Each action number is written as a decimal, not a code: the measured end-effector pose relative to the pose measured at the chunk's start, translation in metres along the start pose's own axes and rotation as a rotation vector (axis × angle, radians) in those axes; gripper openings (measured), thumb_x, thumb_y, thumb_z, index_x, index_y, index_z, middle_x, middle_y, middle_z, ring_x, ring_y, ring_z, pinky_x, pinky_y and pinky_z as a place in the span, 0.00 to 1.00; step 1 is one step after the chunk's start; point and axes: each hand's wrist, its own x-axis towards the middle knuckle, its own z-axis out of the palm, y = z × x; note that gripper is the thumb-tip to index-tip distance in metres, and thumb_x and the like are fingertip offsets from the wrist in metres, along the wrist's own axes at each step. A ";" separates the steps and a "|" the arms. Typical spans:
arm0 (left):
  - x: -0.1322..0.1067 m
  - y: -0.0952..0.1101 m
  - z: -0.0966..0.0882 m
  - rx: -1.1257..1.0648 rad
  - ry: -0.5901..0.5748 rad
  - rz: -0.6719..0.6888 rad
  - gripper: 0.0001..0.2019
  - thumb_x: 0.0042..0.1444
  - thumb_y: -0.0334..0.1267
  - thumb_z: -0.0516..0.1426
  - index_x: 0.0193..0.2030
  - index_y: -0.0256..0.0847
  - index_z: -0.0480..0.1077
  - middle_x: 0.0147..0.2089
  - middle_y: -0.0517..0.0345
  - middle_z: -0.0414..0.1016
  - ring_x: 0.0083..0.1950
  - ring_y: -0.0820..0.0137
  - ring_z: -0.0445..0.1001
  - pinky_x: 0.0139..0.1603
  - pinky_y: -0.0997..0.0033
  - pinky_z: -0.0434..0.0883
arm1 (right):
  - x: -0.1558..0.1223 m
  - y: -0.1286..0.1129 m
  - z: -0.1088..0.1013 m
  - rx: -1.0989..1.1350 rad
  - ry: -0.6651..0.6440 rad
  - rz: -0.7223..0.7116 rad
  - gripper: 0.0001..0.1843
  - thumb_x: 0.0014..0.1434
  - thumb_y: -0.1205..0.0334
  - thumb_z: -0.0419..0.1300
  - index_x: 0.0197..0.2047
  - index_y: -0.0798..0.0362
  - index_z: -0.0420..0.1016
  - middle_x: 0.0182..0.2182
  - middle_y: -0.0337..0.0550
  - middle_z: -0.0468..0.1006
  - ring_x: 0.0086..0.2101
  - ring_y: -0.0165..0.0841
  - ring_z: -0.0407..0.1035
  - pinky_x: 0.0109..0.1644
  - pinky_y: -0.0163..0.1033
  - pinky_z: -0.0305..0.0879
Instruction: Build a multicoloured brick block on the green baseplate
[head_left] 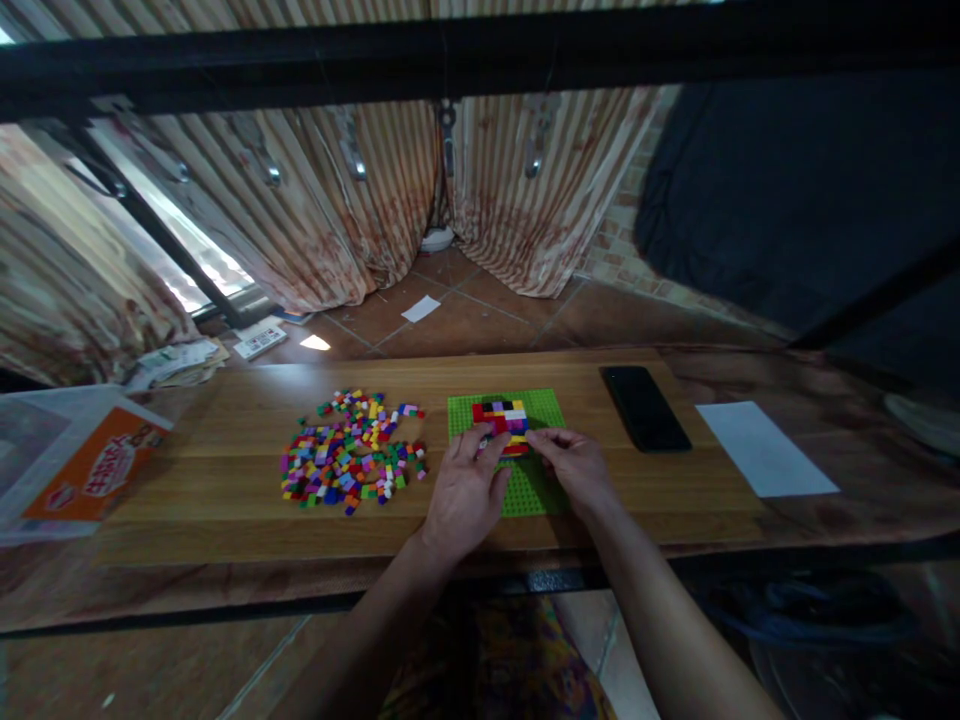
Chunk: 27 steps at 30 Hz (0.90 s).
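Note:
A green studded baseplate (pixel 534 492) lies on the wooden board. On its upper middle stands a small toy brick build (pixel 511 422) of red, yellow, white, black, blue and purple bricks. My left hand (pixel 466 492) is closed around the build's left and front side, hiding part of it. From the right, my right hand (pixel 576 466) pinches at the build's right end, thumb and fingers together. Whether a separate loose brick sits in that pinch is too small to tell. Left of the plate, a spread pile of loose toy bricks (pixel 337 462) in many colours covers the board.
The wooden board (pixel 225 520) carries a black phone (pixel 645 408) at its right. A white paper sheet (pixel 766 448) lies beyond its right end. At the far left stands a clear plastic box (pixel 45 425) with an orange label. A dark metal bar (pixel 480 50) crosses above.

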 end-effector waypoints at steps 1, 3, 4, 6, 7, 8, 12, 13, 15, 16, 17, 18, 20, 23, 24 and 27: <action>0.000 0.000 0.000 0.004 -0.002 0.004 0.20 0.60 0.34 0.53 0.60 0.41 0.65 0.59 0.45 0.65 0.59 0.57 0.64 0.59 0.52 0.67 | 0.000 0.000 0.001 -0.012 0.012 -0.006 0.21 0.38 0.43 0.71 0.25 0.54 0.78 0.15 0.32 0.66 0.18 0.24 0.55 0.22 0.32 0.50; -0.001 -0.001 0.000 0.014 -0.012 0.019 0.20 0.60 0.34 0.53 0.60 0.42 0.65 0.59 0.46 0.65 0.59 0.57 0.64 0.59 0.51 0.67 | 0.001 -0.001 0.004 -0.034 0.040 -0.017 0.21 0.37 0.44 0.71 0.24 0.54 0.78 0.14 0.32 0.67 0.18 0.24 0.55 0.22 0.33 0.50; -0.001 -0.001 0.000 0.019 -0.019 0.028 0.20 0.60 0.34 0.53 0.60 0.42 0.65 0.59 0.47 0.65 0.59 0.58 0.64 0.59 0.52 0.67 | 0.002 0.000 0.005 -0.041 0.055 -0.025 0.20 0.36 0.45 0.71 0.24 0.54 0.78 0.15 0.33 0.68 0.18 0.25 0.56 0.22 0.33 0.51; -0.002 -0.001 0.002 0.036 -0.035 0.044 0.20 0.59 0.33 0.54 0.59 0.42 0.65 0.59 0.47 0.65 0.58 0.58 0.63 0.59 0.52 0.67 | 0.005 0.002 0.008 -0.048 0.087 -0.046 0.20 0.36 0.46 0.71 0.24 0.54 0.78 0.17 0.34 0.71 0.19 0.25 0.57 0.23 0.34 0.52; -0.002 -0.001 0.002 0.046 -0.043 0.049 0.20 0.59 0.33 0.54 0.59 0.42 0.65 0.59 0.47 0.64 0.58 0.58 0.63 0.59 0.52 0.67 | 0.006 0.004 0.008 -0.048 0.099 -0.057 0.19 0.37 0.46 0.71 0.24 0.54 0.78 0.18 0.35 0.72 0.19 0.26 0.58 0.24 0.34 0.53; -0.002 -0.001 0.003 0.057 -0.050 0.053 0.21 0.59 0.33 0.54 0.59 0.42 0.65 0.59 0.47 0.64 0.58 0.58 0.63 0.60 0.52 0.67 | 0.007 0.006 0.009 -0.049 0.107 -0.067 0.19 0.37 0.46 0.71 0.25 0.54 0.78 0.19 0.36 0.73 0.19 0.26 0.59 0.24 0.34 0.54; -0.003 -0.001 0.004 0.098 -0.078 0.049 0.22 0.59 0.32 0.53 0.61 0.42 0.63 0.60 0.47 0.63 0.59 0.58 0.61 0.60 0.52 0.66 | 0.010 0.011 0.009 -0.062 0.118 -0.098 0.19 0.38 0.46 0.70 0.25 0.54 0.77 0.20 0.37 0.74 0.21 0.27 0.61 0.26 0.34 0.55; -0.003 -0.001 0.004 0.108 -0.085 0.047 0.22 0.59 0.32 0.53 0.61 0.42 0.63 0.61 0.47 0.62 0.59 0.58 0.61 0.60 0.52 0.66 | 0.010 0.011 0.009 -0.064 0.118 -0.104 0.20 0.38 0.46 0.70 0.25 0.54 0.77 0.21 0.37 0.74 0.21 0.27 0.61 0.26 0.34 0.56; -0.003 0.000 0.004 0.129 -0.097 0.044 0.23 0.59 0.32 0.53 0.62 0.41 0.62 0.61 0.47 0.62 0.60 0.58 0.60 0.61 0.54 0.66 | 0.011 0.013 0.008 -0.069 0.115 -0.112 0.20 0.38 0.45 0.70 0.25 0.55 0.77 0.21 0.37 0.74 0.22 0.27 0.62 0.26 0.34 0.56; -0.003 0.001 0.004 0.139 -0.102 0.044 0.24 0.59 0.32 0.53 0.63 0.41 0.61 0.61 0.47 0.62 0.60 0.58 0.60 0.61 0.54 0.65 | 0.011 0.014 0.008 -0.073 0.113 -0.116 0.21 0.39 0.45 0.70 0.26 0.54 0.77 0.21 0.37 0.74 0.22 0.27 0.62 0.26 0.34 0.56; -0.003 0.001 0.003 0.150 -0.107 0.042 0.25 0.59 0.32 0.53 0.63 0.42 0.60 0.61 0.47 0.62 0.60 0.58 0.60 0.61 0.55 0.65 | 0.011 0.014 0.008 -0.079 0.110 -0.120 0.21 0.39 0.44 0.70 0.26 0.54 0.77 0.21 0.37 0.75 0.22 0.28 0.62 0.25 0.34 0.56; -0.002 0.002 0.003 0.167 -0.113 0.038 0.25 0.59 0.32 0.53 0.64 0.42 0.59 0.61 0.48 0.62 0.60 0.58 0.60 0.61 0.55 0.66 | 0.011 0.014 0.008 -0.086 0.111 -0.125 0.21 0.39 0.44 0.70 0.26 0.54 0.77 0.21 0.37 0.75 0.22 0.28 0.62 0.25 0.34 0.56; -0.001 0.005 0.003 0.216 -0.130 0.021 0.25 0.59 0.32 0.52 0.64 0.43 0.59 0.62 0.48 0.62 0.59 0.58 0.61 0.59 0.55 0.66 | 0.010 0.013 0.008 -0.097 0.113 -0.131 0.22 0.39 0.43 0.69 0.26 0.54 0.77 0.21 0.37 0.75 0.22 0.28 0.62 0.25 0.34 0.56; 0.001 0.011 0.004 0.305 -0.153 -0.012 0.23 0.61 0.32 0.51 0.64 0.43 0.60 0.62 0.47 0.62 0.59 0.56 0.62 0.57 0.54 0.68 | 0.008 0.010 0.008 -0.102 0.110 -0.114 0.23 0.38 0.42 0.69 0.26 0.55 0.77 0.20 0.37 0.74 0.21 0.27 0.61 0.24 0.33 0.55; 0.001 0.013 0.005 0.328 -0.158 -0.023 0.23 0.61 0.32 0.50 0.64 0.42 0.61 0.62 0.47 0.62 0.59 0.56 0.62 0.56 0.54 0.68 | 0.007 0.009 0.008 -0.103 0.103 -0.102 0.24 0.38 0.41 0.69 0.26 0.55 0.76 0.20 0.37 0.73 0.20 0.26 0.60 0.23 0.33 0.54; 0.001 0.017 0.007 0.372 -0.159 -0.054 0.22 0.61 0.32 0.50 0.63 0.42 0.61 0.63 0.47 0.62 0.60 0.56 0.62 0.55 0.54 0.69 | 0.005 0.007 0.005 -0.080 0.081 -0.049 0.27 0.42 0.36 0.65 0.27 0.55 0.76 0.20 0.37 0.72 0.19 0.26 0.59 0.21 0.32 0.54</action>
